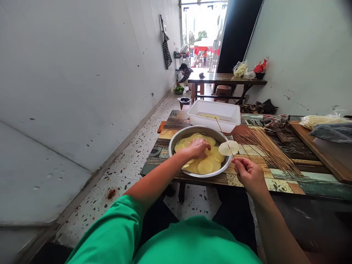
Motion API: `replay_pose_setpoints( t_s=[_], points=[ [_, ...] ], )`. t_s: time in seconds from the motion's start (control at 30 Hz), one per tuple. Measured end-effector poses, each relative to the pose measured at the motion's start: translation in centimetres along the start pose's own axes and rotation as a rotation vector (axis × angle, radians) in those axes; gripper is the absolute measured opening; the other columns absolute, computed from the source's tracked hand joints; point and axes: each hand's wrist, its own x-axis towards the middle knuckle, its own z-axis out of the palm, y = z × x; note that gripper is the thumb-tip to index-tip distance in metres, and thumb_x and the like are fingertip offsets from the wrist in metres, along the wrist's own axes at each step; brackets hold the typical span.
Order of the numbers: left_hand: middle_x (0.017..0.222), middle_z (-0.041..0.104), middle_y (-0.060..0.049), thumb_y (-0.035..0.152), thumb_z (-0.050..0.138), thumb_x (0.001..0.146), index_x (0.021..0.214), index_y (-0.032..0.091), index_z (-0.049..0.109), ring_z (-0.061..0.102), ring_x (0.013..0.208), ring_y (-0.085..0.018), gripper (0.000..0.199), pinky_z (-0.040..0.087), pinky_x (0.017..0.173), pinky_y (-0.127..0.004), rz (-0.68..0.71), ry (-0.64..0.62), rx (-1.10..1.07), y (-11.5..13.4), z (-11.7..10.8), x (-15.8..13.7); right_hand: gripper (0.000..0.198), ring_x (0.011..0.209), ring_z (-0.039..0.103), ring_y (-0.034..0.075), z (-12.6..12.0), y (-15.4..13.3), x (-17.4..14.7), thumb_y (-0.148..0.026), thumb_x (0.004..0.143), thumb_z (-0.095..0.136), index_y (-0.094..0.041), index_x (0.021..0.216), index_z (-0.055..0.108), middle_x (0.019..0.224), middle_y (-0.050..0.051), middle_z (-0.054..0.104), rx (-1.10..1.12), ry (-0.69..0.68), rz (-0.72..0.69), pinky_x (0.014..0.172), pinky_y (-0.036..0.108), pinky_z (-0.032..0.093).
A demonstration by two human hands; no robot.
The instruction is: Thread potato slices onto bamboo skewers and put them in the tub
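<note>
A wide metal bowl [176, 161] on the table holds many pale yellow potato slices [205, 166] in liquid. My left hand [198, 148] reaches into this bowl, its loosely bent fingers apart and touching the slices. No slice shows lifted in it, and the thumb side is partly hidden. To the right, my right hand [249, 172] pinches a thin wooden skewer [219, 125] near its lower end, the shaft slanting up and left. Whitish potato slices [228, 148] are threaded on that skewer, just above the fingers and over the bowl's right rim.
Behind the bowl stands a white plastic tub [233, 117]. Loose wooden skewers [271, 146] lie fanned out on the patterned table [286, 186]. At right are a wooden board [316, 150] and bags. Farther back, a person [186, 74] crouches near a second table [217, 77].
</note>
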Motion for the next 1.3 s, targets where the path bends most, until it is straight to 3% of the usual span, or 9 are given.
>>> replay_pose_setpoints(
  t_s=[0.07, 0.17, 0.3, 0.5, 0.6, 0.73, 1.0, 1.17, 1.3],
  points=[
    [0.118, 0.063, -0.011, 0.015, 0.068, 0.074, 0.111, 0.024, 0.071, 0.053, 0.117, -0.032, 0.038, 0.043, 0.097, -0.045, 0.011, -0.094, 0.136, 0.2, 0.6, 0.1, 0.052, 0.043, 0.032, 0.008, -0.2, 0.1, -0.2, -0.064, 0.077, 0.065, -0.014, 0.092, 0.064, 0.054, -0.006, 0.043, 0.056, -0.013, 0.047, 0.04, 0.024, 0.023],
    [0.115, 0.066, -0.011, 0.014, 0.064, 0.075, 0.112, 0.021, 0.069, 0.056, 0.111, -0.03, 0.038, 0.042, 0.096, -0.044, 0.025, -0.163, 0.183, 0.4, 0.8, 0.1, 0.054, 0.044, 0.033, 0.008, -0.3, 0.1, -0.4, -0.065, 0.074, 0.068, -0.014, 0.092, 0.064, 0.053, -0.006, 0.043, 0.091, -0.017, 0.081, 0.04, 0.023, 0.023],
    [0.086, 0.069, -0.004, 0.015, 0.067, 0.07, 0.085, 0.019, 0.071, 0.062, 0.088, -0.022, 0.016, 0.045, 0.085, -0.034, -0.017, -0.178, 0.075, -0.3, -0.7, -0.2, 0.055, 0.044, 0.032, 0.008, -0.6, 0.1, -0.7, -0.065, 0.073, 0.068, -0.013, 0.091, 0.065, 0.052, -0.006, 0.043, 0.076, -0.027, 0.087, 0.041, 0.023, 0.022],
    [0.065, 0.063, 0.0, 0.021, 0.067, 0.077, 0.079, 0.015, 0.065, 0.056, 0.058, -0.01, 0.007, 0.044, 0.058, -0.021, -0.208, 0.409, -0.829, -1.9, -1.3, 0.7, 0.054, 0.044, 0.029, 0.008, -0.4, -0.1, -2.0, -0.062, 0.078, 0.063, -0.011, 0.095, 0.068, 0.049, -0.006, 0.039, -0.022, -0.074, 0.088, 0.042, 0.024, 0.018],
    [0.063, 0.063, 0.0, 0.018, 0.074, 0.073, 0.074, 0.014, 0.063, 0.056, 0.054, -0.009, 0.011, 0.047, 0.054, -0.021, -0.362, 0.547, -1.177, -1.9, -1.0, 1.1, 0.051, 0.043, 0.027, 0.009, -0.2, -0.6, -2.9, -0.058, 0.08, 0.06, -0.011, 0.096, 0.07, 0.048, -0.007, 0.036, -0.102, -0.081, 0.059, 0.042, 0.025, 0.018],
    [0.063, 0.064, 0.0, 0.015, 0.081, 0.066, 0.072, 0.012, 0.063, 0.059, 0.056, -0.01, 0.019, 0.052, 0.058, -0.024, -0.459, 0.623, -1.392, -1.9, -1.3, 1.0, 0.046, 0.043, 0.029, 0.011, -0.1, -1.2, -3.7, -0.051, 0.081, 0.057, -0.012, 0.098, 0.073, 0.046, -0.006, 0.034, -0.191, -0.095, -0.013, 0.04, 0.027, 0.019],
    [0.065, 0.063, 0.001, 0.014, 0.082, 0.066, 0.071, 0.012, 0.061, 0.06, 0.058, -0.01, 0.022, 0.055, 0.062, -0.027, -0.456, 0.728, -1.46, -1.6, -1.6, 0.8, 0.045, 0.044, 0.038, 0.013, 0.2, -2.0, -4.1, -0.051, 0.082, 0.054, -0.013, 0.094, 0.074, 0.054, 0.0, 0.053, -0.247, -0.121, -0.042, 0.043, 0.028, 0.029],
    [0.063, 0.062, 0.001, 0.013, 0.076, 0.071, 0.072, 0.012, 0.06, 0.058, 0.057, -0.009, 0.016, 0.053, 0.06, -0.024, -0.438, 0.725, -1.437, -1.5, -1.5, 0.8, 0.052, 0.042, 0.032, 0.011, 0.3, -1.9, -4.0, -0.054, 0.08, 0.054, -0.008, 0.098, 0.073, 0.048, -0.003, 0.045, -0.207, -0.143, 0.015, 0.041, 0.027, 0.025],
    [0.065, 0.06, 0.001, 0.014, 0.071, 0.075, 0.077, 0.014, 0.06, 0.056, 0.059, -0.009, 0.011, 0.05, 0.059, -0.022, -0.425, 0.737, -1.345, -1.7, -1.2, 1.0, 0.049, 0.044, 0.037, 0.013, 0.1, -1.9, -4.1, -0.052, 0.081, 0.055, -0.01, 0.097, 0.074, 0.048, -0.002, 0.046, -0.195, -0.138, 0.0, 0.043, 0.028, 0.028]
  ],
)
